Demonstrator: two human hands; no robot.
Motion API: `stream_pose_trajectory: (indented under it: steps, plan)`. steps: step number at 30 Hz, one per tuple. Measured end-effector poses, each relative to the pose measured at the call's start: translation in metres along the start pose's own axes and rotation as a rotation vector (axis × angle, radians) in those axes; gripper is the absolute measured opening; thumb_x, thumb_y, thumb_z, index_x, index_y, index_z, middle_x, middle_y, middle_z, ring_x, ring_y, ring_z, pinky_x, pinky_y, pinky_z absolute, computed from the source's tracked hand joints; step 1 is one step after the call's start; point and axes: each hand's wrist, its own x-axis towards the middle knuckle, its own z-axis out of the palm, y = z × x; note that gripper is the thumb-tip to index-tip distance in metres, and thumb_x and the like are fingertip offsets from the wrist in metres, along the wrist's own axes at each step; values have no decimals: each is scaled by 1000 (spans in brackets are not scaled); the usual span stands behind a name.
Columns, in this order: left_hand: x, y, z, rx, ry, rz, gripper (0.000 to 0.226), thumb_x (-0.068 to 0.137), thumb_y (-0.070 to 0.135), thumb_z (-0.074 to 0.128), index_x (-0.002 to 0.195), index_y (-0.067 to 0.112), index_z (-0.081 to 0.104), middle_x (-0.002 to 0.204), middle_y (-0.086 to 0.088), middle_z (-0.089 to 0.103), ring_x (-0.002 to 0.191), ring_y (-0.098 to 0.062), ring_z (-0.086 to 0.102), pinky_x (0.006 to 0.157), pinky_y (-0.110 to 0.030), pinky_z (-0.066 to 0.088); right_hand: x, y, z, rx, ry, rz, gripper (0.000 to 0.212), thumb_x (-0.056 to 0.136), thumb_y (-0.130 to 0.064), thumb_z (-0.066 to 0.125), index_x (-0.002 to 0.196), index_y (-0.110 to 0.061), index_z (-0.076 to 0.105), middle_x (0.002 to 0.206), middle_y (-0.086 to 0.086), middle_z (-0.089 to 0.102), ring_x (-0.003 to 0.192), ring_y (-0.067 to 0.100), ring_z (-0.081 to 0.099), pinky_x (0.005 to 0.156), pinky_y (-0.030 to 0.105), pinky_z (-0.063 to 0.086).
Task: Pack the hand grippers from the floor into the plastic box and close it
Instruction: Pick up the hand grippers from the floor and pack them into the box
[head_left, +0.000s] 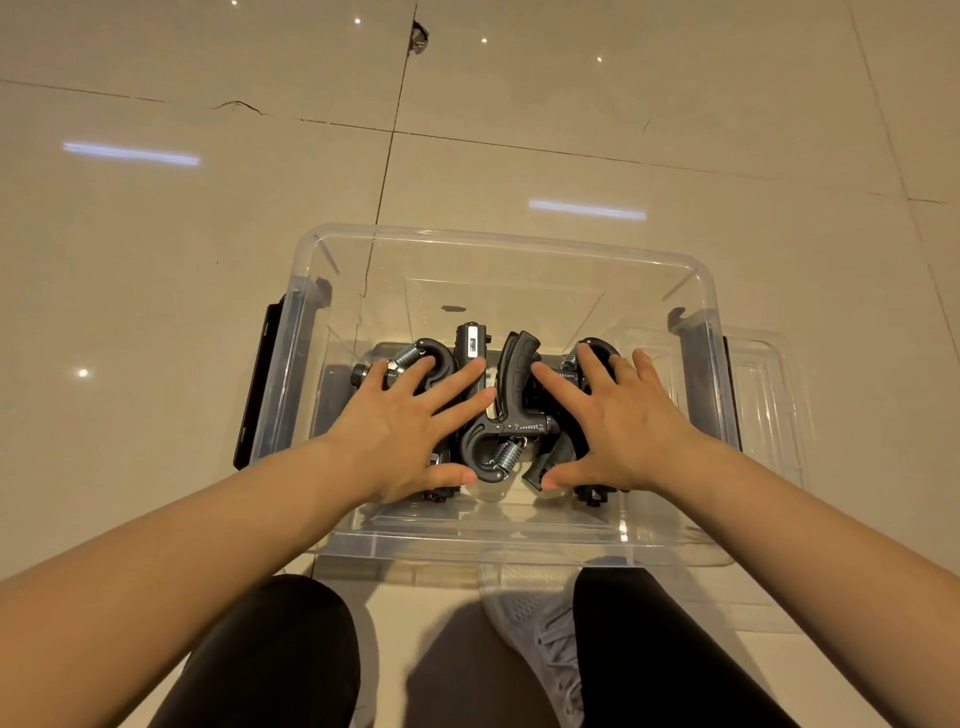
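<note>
A clear plastic box (498, 244) stands open on the tiled floor in front of my knees. Several black hand grippers (511, 384) with steel springs lie side by side on its bottom. My left hand (410, 426) lies flat on the grippers at the left, fingers spread and straight. On the right-hand grippers my right hand (618, 415) presses down the same way. Both hands are inside the box, and neither curls round anything. The grippers under my palms are partly hidden.
The clear lid (769, 415) lies on the floor right of the box, partly under it. Black latches (260, 384) hang on the box's left and right sides. My knees and a grey shoe (535, 623) are just in front of the box. Beige tiles surround it.
</note>
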Motion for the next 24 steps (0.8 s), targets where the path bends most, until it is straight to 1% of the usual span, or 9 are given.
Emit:
stream_pose_trajectory:
  steps: [4, 7, 9, 11, 13, 16, 19, 22, 24]
  plan:
    - [-3, -2, 0, -26, 48, 10, 81, 74, 76, -1, 143, 37, -20, 154, 7, -23, 145, -26, -9, 115, -52, 12, -5, -2, -5, 25, 22, -17, 109, 67, -86, 38, 147, -35, -13, 157, 17, -2, 141, 40, 14, 115, 54, 7]
    - [-15, -4, -17, -125, 276, 27, 74, 86, 68, 17, 147, 26, 26, 150, -4, 33, 137, -29, 31, 105, -49, 37, -30, 0, -22, 194, 142, -39, 92, 79, -74, 43, 149, -33, 2, 157, 9, 9, 139, 31, 24, 112, 45, 25]
    - [-33, -10, -36, -258, 406, 36, 63, 89, 57, 34, 143, 24, 35, 132, -3, 53, 117, -24, 53, 89, -42, 51, -53, 3, -42, 256, 197, -84, 71, 87, -60, 47, 147, -29, 22, 150, 4, 30, 129, 25, 40, 101, 37, 40]
    - [-60, -17, -72, -354, 421, 1, 61, 91, 50, 45, 146, 32, 25, 125, 4, 56, 101, -14, 58, 81, -33, 52, -78, 7, -71, 152, 185, -148, 52, 91, -53, 47, 137, -29, 41, 132, -1, 51, 115, 19, 52, 88, 33, 45]
    - [-90, -17, -117, -320, 472, -14, 57, 91, 43, 51, 143, 37, 27, 117, 11, 61, 96, -8, 59, 77, -28, 51, -108, 7, -111, 75, 238, -169, 39, 92, -50, 46, 124, -29, 52, 117, -5, 61, 107, 17, 56, 80, 30, 44]
    - [-135, -4, -191, -244, 662, 62, 36, 90, 36, 53, 126, 30, 54, 100, 11, 67, 88, -8, 60, 73, -25, 47, -165, 7, -179, 115, 460, -187, 33, 92, -48, 48, 117, -28, 57, 111, -9, 63, 100, 12, 58, 78, 28, 45]
    - [-180, 19, -250, -203, 853, 92, 31, 88, 38, 49, 114, 25, 61, 93, 8, 67, 83, -10, 60, 70, -29, 52, -230, 0, -234, 171, 661, -190, 31, 92, -46, 50, 116, -27, 58, 109, -9, 64, 94, 10, 58, 80, 30, 49]
    - [-215, 51, -277, -275, 989, -68, 28, 90, 45, 50, 110, 28, 60, 92, 14, 62, 82, -7, 59, 70, -29, 52, -284, -14, -259, 253, 729, -208, 33, 91, -46, 53, 116, -25, 59, 107, -9, 63, 91, 8, 58, 79, 29, 51]
    - [-228, 73, -270, -479, 1013, -159, 26, 88, 47, 53, 105, 29, 61, 89, 16, 60, 81, -4, 59, 73, -31, 54, -303, -25, -256, 388, 720, -205, 35, 88, -47, 56, 115, -25, 59, 107, -9, 63, 93, 8, 58, 81, 29, 52]
